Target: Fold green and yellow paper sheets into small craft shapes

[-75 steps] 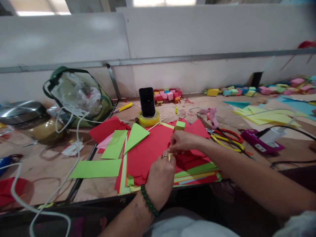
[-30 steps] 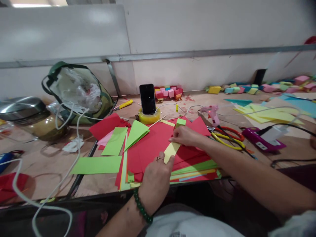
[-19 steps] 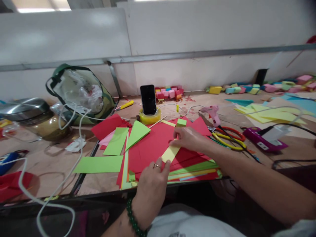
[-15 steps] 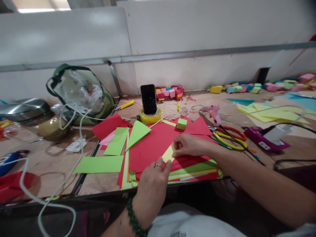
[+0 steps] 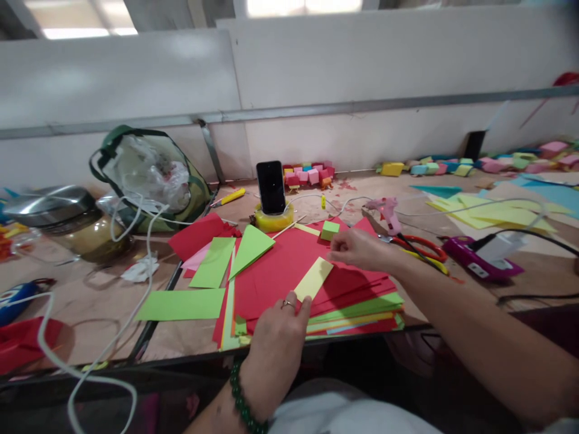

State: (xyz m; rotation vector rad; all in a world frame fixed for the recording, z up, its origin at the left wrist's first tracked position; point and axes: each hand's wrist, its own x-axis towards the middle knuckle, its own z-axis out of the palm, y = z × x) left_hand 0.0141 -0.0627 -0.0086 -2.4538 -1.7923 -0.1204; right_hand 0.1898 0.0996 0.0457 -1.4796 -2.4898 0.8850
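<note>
My left hand point(image 5: 278, 337), with a ring and a green bead bracelet, holds the lower end of a pale yellow paper strip point(image 5: 314, 278) with its thumb and fingertips. The strip lies slanted on a stack of red paper point(image 5: 271, 274). Just off the strip's upper end, my right hand point(image 5: 355, 248) hovers with its fingers curled together. Whatever its fingertips may hold is hidden. Close behind that hand sits a small green paper cube point(image 5: 330, 230). A folded green sheet point(image 5: 249, 248) and green strips point(image 5: 181, 304) lie left of the stack.
A phone point(image 5: 271, 187) leans on a yellow tape roll point(image 5: 274, 218). To the right are a pink glue gun point(image 5: 385, 212), scissors point(image 5: 425, 247) and a purple power strip point(image 5: 479, 259). A glass jar point(image 5: 63, 226), a bag point(image 5: 151, 175) and a white cable point(image 5: 147, 289) are left.
My right hand has come off the yellow strip and moved up and right, towards the green cube, uncovering the strip's upper end. My left hand stays on the strip. The view has tilted slightly upward.
</note>
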